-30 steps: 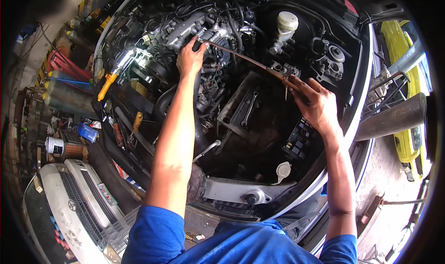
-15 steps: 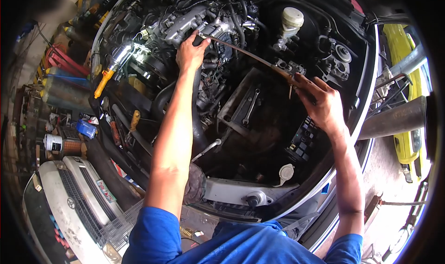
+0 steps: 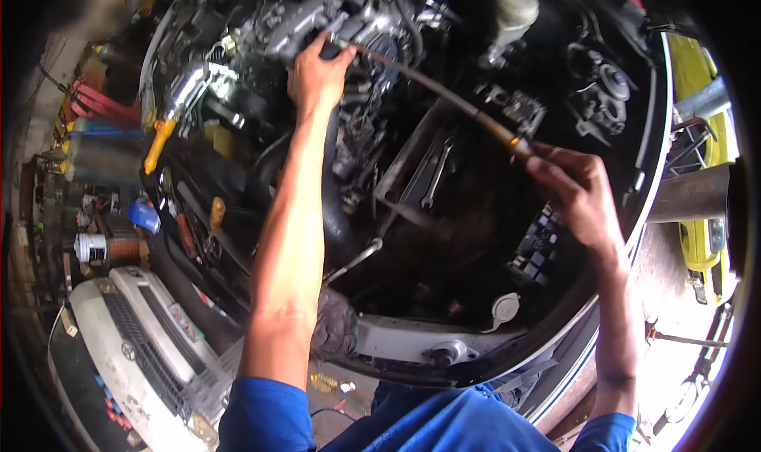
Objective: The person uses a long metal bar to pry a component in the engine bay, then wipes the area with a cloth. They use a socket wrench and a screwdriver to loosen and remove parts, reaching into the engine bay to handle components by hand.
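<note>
Head view | gripping near end of long thin rod (image 3: pixel 450 97) in right hand (image 3: pixel 579 190) | holding far end in left hand (image 3: pixel 319 79), at car engine (image 3: pixel 297 22)

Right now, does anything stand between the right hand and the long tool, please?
Nothing visible does: the right hand holds one end of the long tool, and the left hand is at the other.
</note>
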A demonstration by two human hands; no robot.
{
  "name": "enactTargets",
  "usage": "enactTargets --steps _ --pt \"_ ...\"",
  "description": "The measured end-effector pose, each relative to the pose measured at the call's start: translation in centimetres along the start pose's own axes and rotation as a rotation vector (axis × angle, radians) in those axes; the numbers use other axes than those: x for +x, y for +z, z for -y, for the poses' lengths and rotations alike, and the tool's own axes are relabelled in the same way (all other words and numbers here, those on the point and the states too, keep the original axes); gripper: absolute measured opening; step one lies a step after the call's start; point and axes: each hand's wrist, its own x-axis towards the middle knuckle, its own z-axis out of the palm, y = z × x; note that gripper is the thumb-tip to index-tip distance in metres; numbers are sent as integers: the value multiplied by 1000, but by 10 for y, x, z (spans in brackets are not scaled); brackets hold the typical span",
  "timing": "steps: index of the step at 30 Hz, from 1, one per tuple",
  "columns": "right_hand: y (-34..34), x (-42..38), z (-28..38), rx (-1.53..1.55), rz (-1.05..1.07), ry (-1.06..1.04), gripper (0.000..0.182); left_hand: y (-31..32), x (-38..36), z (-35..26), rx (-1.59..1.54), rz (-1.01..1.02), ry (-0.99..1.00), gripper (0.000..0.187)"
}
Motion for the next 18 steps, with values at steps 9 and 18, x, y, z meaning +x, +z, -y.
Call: enactTargets --steps 9,18 --pt "-6 10 -27 -34 13 -211 36 -2 2 12 -53 81 68 78" --pt "-15 11 -29 540 299 27 33 -2 -3 2 15 31 46 73"
